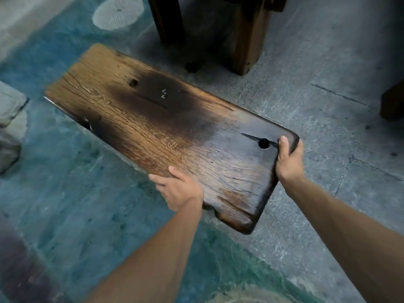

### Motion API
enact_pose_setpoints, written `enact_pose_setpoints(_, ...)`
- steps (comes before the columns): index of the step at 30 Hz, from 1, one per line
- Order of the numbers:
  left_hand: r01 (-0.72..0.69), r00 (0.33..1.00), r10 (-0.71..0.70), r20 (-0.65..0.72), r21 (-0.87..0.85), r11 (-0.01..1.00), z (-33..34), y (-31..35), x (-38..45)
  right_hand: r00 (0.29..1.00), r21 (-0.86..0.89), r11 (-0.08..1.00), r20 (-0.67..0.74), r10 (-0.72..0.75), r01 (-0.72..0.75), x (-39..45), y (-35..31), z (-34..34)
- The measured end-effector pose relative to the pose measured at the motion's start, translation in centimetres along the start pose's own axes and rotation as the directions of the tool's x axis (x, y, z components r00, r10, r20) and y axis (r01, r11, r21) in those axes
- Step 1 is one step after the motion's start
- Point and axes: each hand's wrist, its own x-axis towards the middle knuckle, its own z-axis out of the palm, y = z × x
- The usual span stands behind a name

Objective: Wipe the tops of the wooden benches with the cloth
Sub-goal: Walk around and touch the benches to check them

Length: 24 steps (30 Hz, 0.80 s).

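A long wooden bench (pixel 153 119) with a dark, worn top runs from upper left to lower right across the stone floor. My left hand (pixel 178 189) grips its near long edge, thumb on top. At the bench's right corner my right hand (pixel 288 159) grips the far edge, with the thumb lying beside a round hole in the top. No cloth shows in either hand or anywhere in view.
Dark wooden legs of other furniture (pixel 244 36) stand just beyond the bench, and another wooden piece (pixel 393 101) is at the right edge. Grey stone blocks (pixel 11 119) sit at the left. The floor is grey stone, tinted teal on the left.
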Motion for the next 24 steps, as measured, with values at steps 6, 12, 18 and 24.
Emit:
enact_pose_setpoints(6, 0.01, 0.997, -0.003, -0.075, 0.093, 0.996, 0.7, -0.4, 0.7, 0.998, -0.02, 0.998, -0.01, 0.063, -0.063, -0.2, -0.2, 0.0)
enact_pose_setpoints(12, 0.011, 0.985, 0.054, -0.165, 0.371, 0.929, 1.6, 0.6, 0.7, 0.988, -0.12, 0.984, 0.061, 0.139, -0.131, -0.6, -0.5, -0.9)
enact_pose_setpoints(18, -0.391, 0.92, 0.26, 0.293, 0.65, 0.651, -2.9, 6.2, -1.3, 0.912, -0.36, 0.925, 0.329, 0.244, -0.118, 0.7, -4.7, -7.1)
enact_pose_setpoints(24, -0.66, 0.729, 0.39, 0.563, 0.428, 0.617, -3.7, 13.6, -9.6, 0.931, -0.495, 0.867, 0.289, 0.223, -0.054, 0.3, -9.7, -19.1)
